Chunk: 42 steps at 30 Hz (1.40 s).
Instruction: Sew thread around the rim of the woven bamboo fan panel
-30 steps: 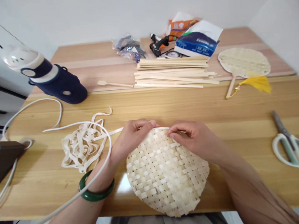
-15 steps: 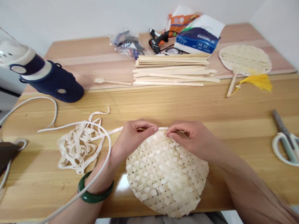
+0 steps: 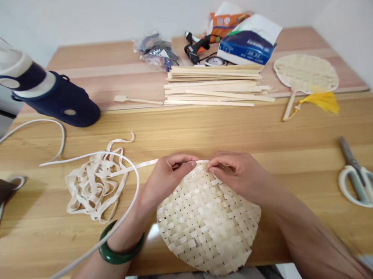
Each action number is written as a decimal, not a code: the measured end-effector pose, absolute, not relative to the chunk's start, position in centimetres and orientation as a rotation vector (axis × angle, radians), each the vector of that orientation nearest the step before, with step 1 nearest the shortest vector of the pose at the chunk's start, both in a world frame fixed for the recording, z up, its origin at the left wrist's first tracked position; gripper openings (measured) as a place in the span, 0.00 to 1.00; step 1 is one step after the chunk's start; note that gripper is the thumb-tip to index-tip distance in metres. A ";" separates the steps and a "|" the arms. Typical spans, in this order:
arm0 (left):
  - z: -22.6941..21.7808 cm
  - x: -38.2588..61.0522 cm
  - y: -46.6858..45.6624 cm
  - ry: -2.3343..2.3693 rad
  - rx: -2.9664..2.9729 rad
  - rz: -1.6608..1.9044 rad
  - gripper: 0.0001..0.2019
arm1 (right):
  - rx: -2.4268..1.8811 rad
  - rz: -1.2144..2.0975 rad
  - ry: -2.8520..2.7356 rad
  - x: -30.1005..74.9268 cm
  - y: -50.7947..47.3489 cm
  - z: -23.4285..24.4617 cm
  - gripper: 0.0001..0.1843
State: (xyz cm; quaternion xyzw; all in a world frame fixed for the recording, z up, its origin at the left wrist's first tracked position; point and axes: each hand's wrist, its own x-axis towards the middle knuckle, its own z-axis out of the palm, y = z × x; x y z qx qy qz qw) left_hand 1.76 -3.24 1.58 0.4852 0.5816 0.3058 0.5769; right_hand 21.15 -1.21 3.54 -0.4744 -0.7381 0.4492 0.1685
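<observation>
A round, pale woven fan panel (image 3: 209, 221) hangs slightly over the table's near edge. At its top rim my left hand (image 3: 172, 173) pinches the weave, thumb on the near face. Just to the right, my right hand (image 3: 233, 170) pinches the same rim, its fingertips a short gap from the left ones. A white fabric strip (image 3: 147, 163) lies along the rim between both hands and runs left under my left hand to a loose tangled heap of ribbon (image 3: 93, 184). The fingers' far sides are hidden.
A white cable (image 3: 128, 217) loops across my left forearm. Scissors (image 3: 359, 176) lie at right, a finished fan (image 3: 306, 73) with yellow tassel behind them. Bamboo strips (image 3: 215, 86), a glue gun (image 3: 197, 49), a tissue pack (image 3: 247, 47) and a blue bottle (image 3: 59, 98) stand farther back.
Both hands keep their pinch on the rim, with only slight shifts of the fingers. The view has moved a little, so things at left appear farther left.
</observation>
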 end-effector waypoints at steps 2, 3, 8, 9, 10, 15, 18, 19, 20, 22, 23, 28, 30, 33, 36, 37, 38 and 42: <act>1.6 1.8 -3.3 1.360 1.119 0.712 0.10 | -1.349 1.288 -2.095 21.1 -1.2 3.5 0.08; 1.6 1.9 -3.3 1.358 1.114 0.718 0.10 | -1.350 1.291 -2.092 21.1 -1.1 3.4 0.08; 1.3 1.9 -3.2 1.380 1.093 0.710 0.11 | -1.349 1.298 -2.072 21.2 -1.1 3.3 0.08; 1.2 1.9 -3.2 1.383 1.094 0.705 0.11 | -1.352 1.298 -2.074 21.2 -1.1 3.2 0.08; 1.1 1.8 -3.2 1.382 1.099 0.701 0.11 | -1.356 1.298 -2.078 21.2 -1.1 3.2 0.08; 0.7 1.6 -3.2 1.384 1.134 0.687 0.11 | -1.364 1.309 -2.095 21.2 -1.1 3.2 0.08; 0.6 1.5 -3.2 1.385 1.134 0.682 0.12 | -1.322 1.313 -2.056 21.2 -1.1 3.3 0.07; 0.7 1.5 -3.2 1.389 1.132 0.680 0.12 | -1.287 1.276 -2.037 21.3 -1.1 3.3 0.07; 0.7 1.5 -3.2 1.396 1.132 0.674 0.12 | -1.262 1.211 -2.023 21.3 -1.1 3.5 0.07; 0.8 1.5 -3.2 1.410 1.135 0.663 0.12 | -1.255 0.991 -2.027 21.3 -1.1 3.7 0.07; 0.8 1.5 -3.1 1.411 1.134 0.667 0.11 | -1.268 0.854 -2.049 21.3 -1.2 3.7 0.07; 0.6 1.4 -3.1 1.380 1.070 0.720 0.10 | -1.200 0.404 -2.234 20.6 -1.6 3.4 0.05; 0.5 1.3 -3.1 1.372 1.061 0.719 0.09 | -1.171 0.351 -2.278 20.3 -1.8 3.1 0.04; 0.4 1.2 -3.1 1.362 1.066 0.732 0.09 | -1.156 0.295 -2.314 20.0 -2.1 2.9 0.04; 0.5 1.2 -3.0 1.362 1.075 0.729 0.10 | -1.149 0.281 -2.326 20.0 -2.2 2.9 0.04; 0.5 1.2 -3.1 1.364 1.076 0.724 0.10 | -1.149 0.283 -2.325 19.9 -2.2 2.9 0.04; 0.5 1.2 -3.1 1.366 1.077 0.718 0.10 | -1.150 0.286 -2.326 19.9 -2.2 2.9 0.04; 0.6 1.3 -3.1 1.373 1.066 0.713 0.10 | -1.141 0.282 -2.332 19.8 -2.2 2.8 0.05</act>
